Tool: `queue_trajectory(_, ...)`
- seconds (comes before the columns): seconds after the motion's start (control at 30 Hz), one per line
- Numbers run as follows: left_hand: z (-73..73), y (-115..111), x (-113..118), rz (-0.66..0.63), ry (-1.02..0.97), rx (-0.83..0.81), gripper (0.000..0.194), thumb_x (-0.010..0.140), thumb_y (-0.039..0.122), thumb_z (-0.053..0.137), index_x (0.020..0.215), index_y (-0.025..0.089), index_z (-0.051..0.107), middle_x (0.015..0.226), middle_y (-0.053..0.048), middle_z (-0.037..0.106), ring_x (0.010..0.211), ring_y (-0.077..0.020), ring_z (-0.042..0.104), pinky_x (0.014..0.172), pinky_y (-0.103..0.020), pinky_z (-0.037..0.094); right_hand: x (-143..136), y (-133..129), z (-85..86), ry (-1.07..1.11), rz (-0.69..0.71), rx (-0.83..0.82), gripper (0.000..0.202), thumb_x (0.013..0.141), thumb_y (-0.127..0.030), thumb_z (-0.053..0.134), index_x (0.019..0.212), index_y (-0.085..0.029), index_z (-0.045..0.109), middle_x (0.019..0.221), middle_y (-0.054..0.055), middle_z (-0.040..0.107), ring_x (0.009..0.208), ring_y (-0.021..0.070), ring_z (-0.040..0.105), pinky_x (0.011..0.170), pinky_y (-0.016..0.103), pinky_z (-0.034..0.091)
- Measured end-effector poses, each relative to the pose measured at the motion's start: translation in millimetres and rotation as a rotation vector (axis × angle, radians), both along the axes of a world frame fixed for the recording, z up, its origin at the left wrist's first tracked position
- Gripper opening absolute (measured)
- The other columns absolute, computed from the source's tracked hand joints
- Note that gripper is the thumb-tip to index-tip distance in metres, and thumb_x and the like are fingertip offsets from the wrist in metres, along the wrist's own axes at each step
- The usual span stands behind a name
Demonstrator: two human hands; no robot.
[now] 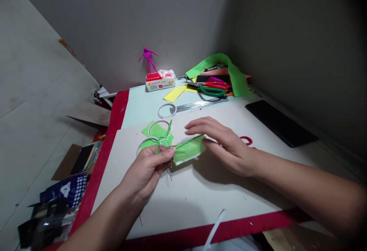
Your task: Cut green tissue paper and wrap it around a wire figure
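Observation:
My left hand pinches a twisted wire figure partly wrapped in green, together with the left end of a green paper strip. The strip stretches rightward from my left fingertips. At its right end is my right hand, fingers apart, with the thumb beside or touching the strip's edge. Behind my left hand, two white rings lie over green paper pieces. Thin wire ends hang below my left fingers. My left palm is mostly hidden.
A pink wire figure stands on a small box at the back. Scissors, yellow strips, wires and another white ring lie nearer. A black phone is at right; red handles show behind my right wrist.

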State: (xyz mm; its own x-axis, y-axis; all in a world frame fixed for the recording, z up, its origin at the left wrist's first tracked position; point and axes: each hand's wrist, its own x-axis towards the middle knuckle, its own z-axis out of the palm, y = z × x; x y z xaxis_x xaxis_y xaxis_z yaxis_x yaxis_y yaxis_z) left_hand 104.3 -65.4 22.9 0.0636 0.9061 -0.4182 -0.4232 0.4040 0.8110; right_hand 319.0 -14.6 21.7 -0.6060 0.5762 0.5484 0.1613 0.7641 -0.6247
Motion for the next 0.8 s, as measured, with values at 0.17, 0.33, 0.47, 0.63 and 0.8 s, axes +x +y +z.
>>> queue_trajectory(0.17,-5.6,0.7,1.4,0.005,-0.032,-0.003,0.011,0.063,0.011,0.079,0.067,0.016,0.069,0.066,0.002,0.064,0.064,-0.0089,0.055,0.066,-0.019,0.045,-6.0,-8.7,-12.4,-0.339,-0.153,0.588,0.056,0.083,-0.016,0.052,0.137,-0.029,0.043,0.146,0.009,0.042,0.137,0.0294,0.03,0.11,0.058,0.013)
queue_trajectory(0.33,-10.1,1.3,5.2,-0.005,0.034,-0.016,0.012,0.064,0.015,0.08,0.064,0.015,0.067,0.064,0.002,0.061,0.062,-0.0093,0.052,0.064,-0.02,0.044,-15.5,-12.3,-20.8,-0.305,-0.315,0.727,0.029,0.091,-0.011,0.048,0.114,-0.025,0.058,0.124,0.005,0.063,0.126,0.0236,0.046,0.108,0.053,0.014)
queue_trajectory(0.47,-12.7,1.1,7.7,-0.023,0.097,-0.019,0.014,0.065,0.019,0.08,0.065,0.016,0.066,0.067,0.001,0.062,0.065,-0.0115,0.055,0.068,-0.023,0.044,-15.0,-9.4,-16.1,-0.291,-0.243,0.686,0.02,0.091,-0.009,0.046,0.098,-0.021,0.061,0.103,0.002,0.069,0.111,0.0214,0.056,0.104,0.051,0.019)
queue_trajectory(0.63,-13.3,-0.1,9.0,-0.096,0.102,-0.028,0.016,0.062,0.02,0.082,0.063,0.014,0.066,0.063,0.0,0.065,0.063,-0.0111,0.057,0.067,-0.023,0.044,-13.9,-8.9,-12.9,-0.273,-0.225,0.566,0.019,0.092,-0.011,0.045,0.091,-0.019,0.063,0.086,0.002,0.068,0.087,0.0171,0.058,0.093,0.044,0.027)
queue_trajectory(0.8,-12.1,-0.6,10.9,-0.134,0.124,-0.08,0.02,0.057,0.02,0.085,0.066,0.013,0.068,0.06,-0.001,0.068,0.061,-0.011,0.061,0.067,-0.023,0.045,-13.8,-7.7,-13.8,-0.184,-0.188,0.291,0.012,0.085,-0.011,0.052,0.086,-0.017,0.063,0.077,0.003,0.066,0.076,0.0153,0.055,0.084,0.038,0.029)
